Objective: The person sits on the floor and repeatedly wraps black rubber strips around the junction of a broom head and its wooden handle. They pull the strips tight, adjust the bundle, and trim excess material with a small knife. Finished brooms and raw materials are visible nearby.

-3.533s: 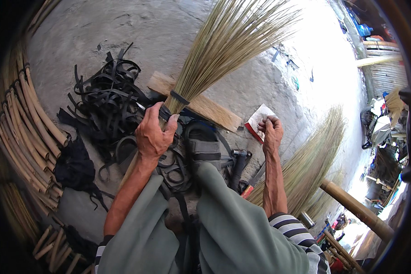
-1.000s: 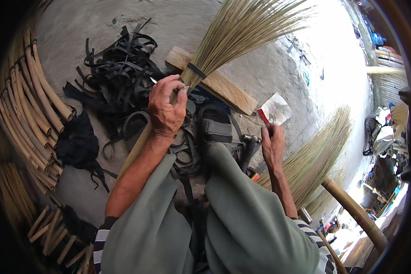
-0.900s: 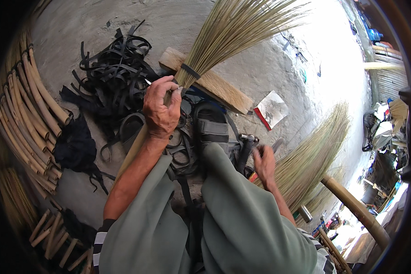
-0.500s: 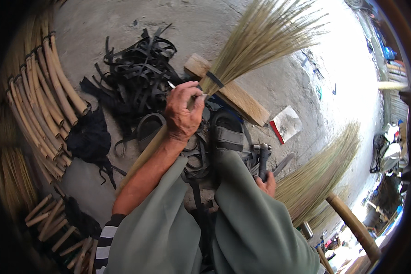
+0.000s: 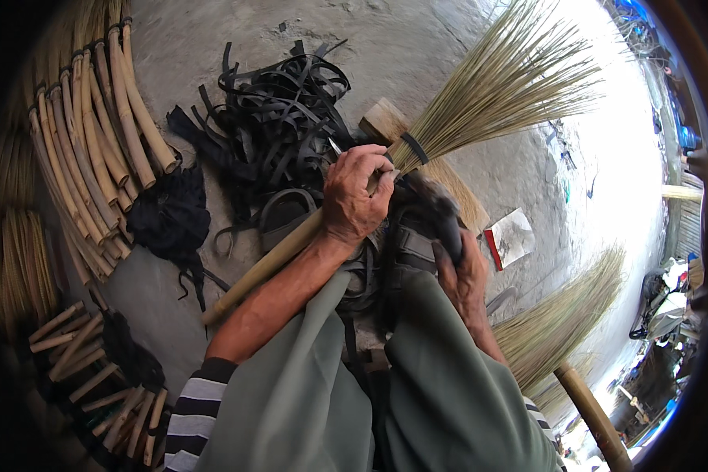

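Observation:
A grass broom [image 5: 503, 86] lies slanting in front of me, its bristles fanned toward the far right and its bamboo handle [image 5: 267, 267] running back under my left forearm. My left hand [image 5: 355, 193] is closed around its neck, thumb and fingertips pinched just below a black band [image 5: 414, 148]. What the fingertips pinch is too small to make out. A pale, thin pointed piece sticks out beside the knuckles. My right hand [image 5: 468, 275] grips a dark hammer [image 5: 448, 230], blurred, its head close to the broom's neck. A wooden block [image 5: 466, 197] lies beneath the neck.
Black rubber strips [image 5: 283, 102] lie heaped beyond my left hand, near a black cloth [image 5: 169, 208]. Bamboo-handled brooms [image 5: 110, 134] and short bamboo pieces [image 5: 94, 377] are at left. Another broom [image 5: 562, 315] and a white-and-red packet [image 5: 511, 236] lie right.
My right hand has brought the hammer up from beside my right knee to the broom's neck. The left hand keeps its hold; the whole view has shifted slightly.

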A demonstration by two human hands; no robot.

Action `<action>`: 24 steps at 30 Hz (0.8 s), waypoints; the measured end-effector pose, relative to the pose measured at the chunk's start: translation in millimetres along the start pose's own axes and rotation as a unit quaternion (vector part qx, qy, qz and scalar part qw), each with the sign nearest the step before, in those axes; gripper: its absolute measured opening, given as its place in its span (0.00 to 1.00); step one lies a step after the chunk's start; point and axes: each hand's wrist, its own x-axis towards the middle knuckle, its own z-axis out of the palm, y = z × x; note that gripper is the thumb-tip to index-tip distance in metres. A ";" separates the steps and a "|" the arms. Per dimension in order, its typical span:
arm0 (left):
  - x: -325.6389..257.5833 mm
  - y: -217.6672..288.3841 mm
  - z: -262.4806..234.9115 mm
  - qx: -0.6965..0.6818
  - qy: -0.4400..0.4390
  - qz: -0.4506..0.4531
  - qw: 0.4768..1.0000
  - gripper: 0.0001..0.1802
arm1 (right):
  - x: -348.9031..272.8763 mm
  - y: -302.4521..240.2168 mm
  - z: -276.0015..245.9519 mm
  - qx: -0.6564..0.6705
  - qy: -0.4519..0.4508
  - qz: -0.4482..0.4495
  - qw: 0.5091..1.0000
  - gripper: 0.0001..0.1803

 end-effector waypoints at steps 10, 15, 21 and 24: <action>-0.9 -0.1 -1.3 0.002 0.006 -0.006 1.000 0.09 | 27.9 -29.3 -11.5 -0.038 -0.025 -0.033 0.998 0.18; -0.8 -1.4 -2.3 0.006 0.006 0.004 1.000 0.08 | 31.6 -13.7 -10.7 -0.043 -0.008 -0.059 0.997 0.15; 1.1 1.6 -5.1 0.017 0.001 0.009 1.000 0.08 | 3.0 11.5 -8.2 -0.052 0.004 0.065 0.996 0.12; 1.1 2.6 -5.1 0.021 0.000 0.004 1.000 0.08 | -12.7 21.8 -0.4 -0.039 -0.012 0.094 0.995 0.12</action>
